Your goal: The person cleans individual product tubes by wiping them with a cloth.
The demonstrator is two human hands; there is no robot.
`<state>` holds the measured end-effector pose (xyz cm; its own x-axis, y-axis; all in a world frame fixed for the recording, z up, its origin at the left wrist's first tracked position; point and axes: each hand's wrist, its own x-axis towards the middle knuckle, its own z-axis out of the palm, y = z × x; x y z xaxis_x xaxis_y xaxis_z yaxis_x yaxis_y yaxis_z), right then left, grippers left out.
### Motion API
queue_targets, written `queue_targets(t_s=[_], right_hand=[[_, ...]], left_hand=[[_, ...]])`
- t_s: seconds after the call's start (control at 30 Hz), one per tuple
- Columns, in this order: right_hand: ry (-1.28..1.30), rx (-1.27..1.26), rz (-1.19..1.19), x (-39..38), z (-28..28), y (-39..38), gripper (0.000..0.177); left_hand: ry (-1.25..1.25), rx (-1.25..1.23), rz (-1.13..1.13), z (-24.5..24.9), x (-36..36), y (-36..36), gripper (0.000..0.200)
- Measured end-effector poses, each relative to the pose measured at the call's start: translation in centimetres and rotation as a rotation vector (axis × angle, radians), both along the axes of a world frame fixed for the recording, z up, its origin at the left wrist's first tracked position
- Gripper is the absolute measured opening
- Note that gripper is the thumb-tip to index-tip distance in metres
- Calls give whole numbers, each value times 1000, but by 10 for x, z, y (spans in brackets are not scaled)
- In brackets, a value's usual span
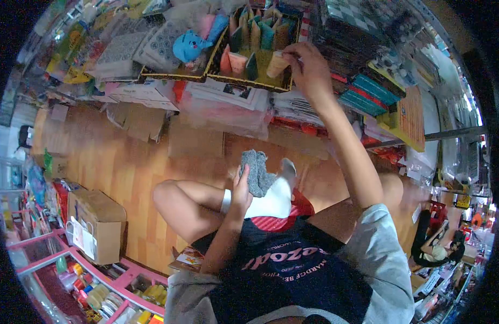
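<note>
A folded grey cloth is in my left hand, with the thumb along its side, above my lap. My right hand reaches to the shelf in front of me. Its fingers are pinched on the top of a cream-coloured tube, which stands slightly tilted in the front right part of a yellow-edged box. Orange-pink tubes stand at the left in the same box, and several more tubes in brown and teal fill its back. The labels are too blurred to read.
A blue plush toy lies left of the box among plastic-wrapped packs. Stacked teal boxes stand on the right. A cardboard box sits on the wooden floor, near a pink-framed case. Another person is at the far right.
</note>
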<state>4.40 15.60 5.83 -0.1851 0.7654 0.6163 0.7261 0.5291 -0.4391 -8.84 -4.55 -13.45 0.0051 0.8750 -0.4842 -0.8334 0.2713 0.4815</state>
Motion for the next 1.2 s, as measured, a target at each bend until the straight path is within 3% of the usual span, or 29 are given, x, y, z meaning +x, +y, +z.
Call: queue_targets(t_s=[0.1, 0.3, 0.53, 0.6, 0.73, 0.83, 0.93, 1.0, 1.07, 1.13, 1.2], right_hand=[[-132, 97, 60, -6, -16, 15, 11], [-258, 51, 19, -15, -34, 22, 11], [-225, 79, 27, -16, -36, 26, 10], [-161, -57, 45, -16, -34, 26, 11], [-91, 11, 71, -16, -32, 42, 16], [-67, -77, -28, -18, -28, 70, 19], [-99, -166, -121, -23, -28, 98, 21], [-378, -153, -169, -27, -24, 105, 21], [-351, -138, -172, -30, -24, 101, 21], [-323, -122, -164, -35, -34, 106, 21], [-316, -83, -253, -35, -43, 112, 22]], left_hand=[[24, 20, -7, 4, 1, 0, 33], [19, -1, -8, -9, 1, -1, 31], [3, 58, -13, -14, 2, 0, 30], [4, 53, -10, -14, 2, 0, 30], [64, -10, 14, -16, 1, 0, 31], [8, 93, -36, -3, 1, 1, 31], [47, 18, -8, -7, 1, 0, 32], [52, 28, -3, -8, 0, -1, 33], [43, 43, 16, -8, 2, -1, 34], [69, -133, 25, -3, 1, -2, 37], [75, -61, 21, -13, -1, -1, 38]])
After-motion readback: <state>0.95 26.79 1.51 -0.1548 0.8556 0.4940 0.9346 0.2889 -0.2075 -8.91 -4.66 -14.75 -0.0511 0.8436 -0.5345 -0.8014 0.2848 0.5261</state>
